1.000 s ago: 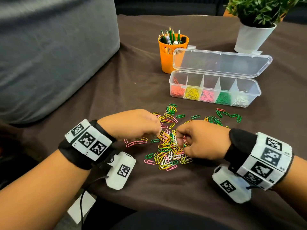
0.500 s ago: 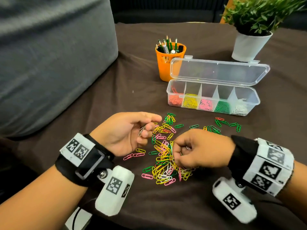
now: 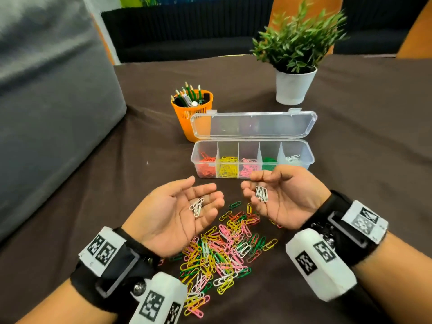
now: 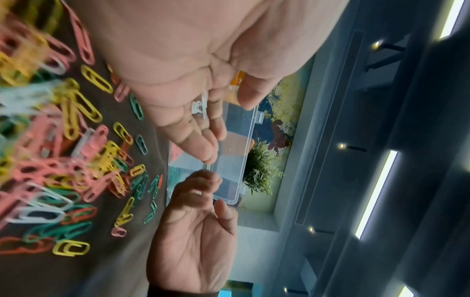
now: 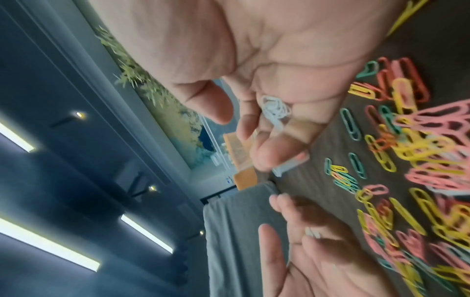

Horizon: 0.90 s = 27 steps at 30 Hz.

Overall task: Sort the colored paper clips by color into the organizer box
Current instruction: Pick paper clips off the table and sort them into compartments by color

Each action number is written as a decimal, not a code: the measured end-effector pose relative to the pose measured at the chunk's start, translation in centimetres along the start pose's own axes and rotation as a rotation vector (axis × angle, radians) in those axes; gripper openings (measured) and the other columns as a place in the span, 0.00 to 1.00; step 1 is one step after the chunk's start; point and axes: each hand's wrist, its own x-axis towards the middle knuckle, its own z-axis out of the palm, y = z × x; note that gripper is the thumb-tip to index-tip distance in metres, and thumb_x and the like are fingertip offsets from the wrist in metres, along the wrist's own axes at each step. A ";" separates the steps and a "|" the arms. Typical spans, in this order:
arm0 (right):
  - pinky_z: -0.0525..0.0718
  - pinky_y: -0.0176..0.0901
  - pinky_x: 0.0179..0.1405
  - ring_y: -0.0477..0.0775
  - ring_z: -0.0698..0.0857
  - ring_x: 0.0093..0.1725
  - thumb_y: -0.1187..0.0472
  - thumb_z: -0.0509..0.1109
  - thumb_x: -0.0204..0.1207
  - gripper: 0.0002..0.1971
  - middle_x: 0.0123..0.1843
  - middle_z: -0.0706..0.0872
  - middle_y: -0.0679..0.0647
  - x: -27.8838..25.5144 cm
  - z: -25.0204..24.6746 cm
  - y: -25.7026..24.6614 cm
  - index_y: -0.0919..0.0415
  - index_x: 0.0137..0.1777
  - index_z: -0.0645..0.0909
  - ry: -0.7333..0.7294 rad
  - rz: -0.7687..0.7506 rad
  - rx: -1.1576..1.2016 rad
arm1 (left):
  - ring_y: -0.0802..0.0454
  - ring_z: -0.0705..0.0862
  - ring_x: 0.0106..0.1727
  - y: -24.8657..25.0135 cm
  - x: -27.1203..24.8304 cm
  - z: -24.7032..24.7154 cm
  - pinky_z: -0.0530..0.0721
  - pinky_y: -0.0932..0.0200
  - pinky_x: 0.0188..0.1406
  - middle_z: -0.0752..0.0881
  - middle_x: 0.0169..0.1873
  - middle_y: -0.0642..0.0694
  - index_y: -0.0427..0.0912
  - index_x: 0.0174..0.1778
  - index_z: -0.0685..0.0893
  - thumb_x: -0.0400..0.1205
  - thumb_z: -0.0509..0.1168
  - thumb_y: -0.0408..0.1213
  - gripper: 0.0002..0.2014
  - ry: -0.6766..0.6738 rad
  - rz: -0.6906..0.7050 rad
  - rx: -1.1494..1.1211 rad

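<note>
Both hands hover palm up over the brown cloth, between the pile and the box. My left hand (image 3: 173,216) lies flat with a few white clips (image 3: 196,206) loose on its palm, and the left wrist view shows these clips (image 4: 199,105) too. My right hand (image 3: 285,202) is loosely cupped, carrying a small bunch of white clips (image 3: 261,194), white clips (image 5: 276,110). The mixed pile of coloured clips (image 3: 222,253) lies beneath and nearer me. The clear organizer box (image 3: 309,157) stands open just beyond my fingers, holding red, yellow, pink, green and white clips from left to right.
An orange pencil cup (image 3: 192,113) stands behind the box's left end. A potted plant in a white pot (image 3: 294,87) sits at the back right. A grey cushion (image 3: 46,125) borders the cloth on the left. The box lid (image 3: 252,125) leans back, open.
Both hands rose off the pile and turned palm up, moving toward the box. Fingers that pinched clips have relaxed, so white clips now lie on each palm.
</note>
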 end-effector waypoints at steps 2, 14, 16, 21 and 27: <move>0.76 0.38 0.23 0.52 0.78 0.29 0.62 0.59 0.70 0.07 0.35 0.80 0.58 -0.1 -0.6 -1.5 0.63 0.36 0.78 0.083 -0.094 -0.012 | 0.43 0.88 0.44 0.2 1.5 2.0 0.89 0.56 0.38 0.87 0.50 0.33 0.32 0.58 0.84 0.86 0.60 0.44 0.18 -0.004 0.004 0.021; 0.68 0.39 0.34 0.51 0.77 0.33 0.74 0.59 0.73 0.09 0.33 0.80 0.63 3.2 -4.6 -7.6 0.70 0.33 0.77 0.731 -0.891 -1.085 | 0.51 0.74 0.31 0.1 13.5 16.4 0.72 0.58 0.36 0.76 0.33 0.47 0.46 0.40 0.78 0.80 0.65 0.51 0.12 -0.086 0.036 0.286; 0.71 0.38 0.39 0.56 0.81 0.37 0.72 0.61 0.68 0.08 0.35 0.83 0.62 3.8 -5.4 -7.3 0.69 0.33 0.81 0.689 -0.987 -1.055 | 0.48 0.79 0.36 0.7 14.1 16.4 0.78 0.56 0.43 0.79 0.41 0.42 0.39 0.59 0.79 0.82 0.64 0.51 0.19 -0.126 0.025 0.270; 0.83 0.58 0.60 0.63 0.84 0.50 0.63 0.57 0.68 0.12 0.44 0.86 0.61 3.9 -5.8 -7.8 0.49 0.34 0.81 0.676 -0.871 -0.812 | 0.50 0.77 0.37 0.8 14.0 16.1 0.76 0.56 0.39 0.77 0.43 0.42 0.37 0.61 0.77 0.85 0.58 0.52 0.21 -0.201 0.045 0.428; 0.80 0.46 0.46 0.43 0.80 0.35 0.73 0.61 0.66 0.14 0.34 0.87 0.47 3.1 -5.5 -7.7 0.53 0.30 0.81 0.737 -0.848 -0.858 | 0.46 0.78 0.72 3.0 10.3 13.5 0.71 0.54 0.74 0.80 0.65 0.38 0.37 0.70 0.79 0.87 0.61 0.38 0.16 -0.142 0.220 0.689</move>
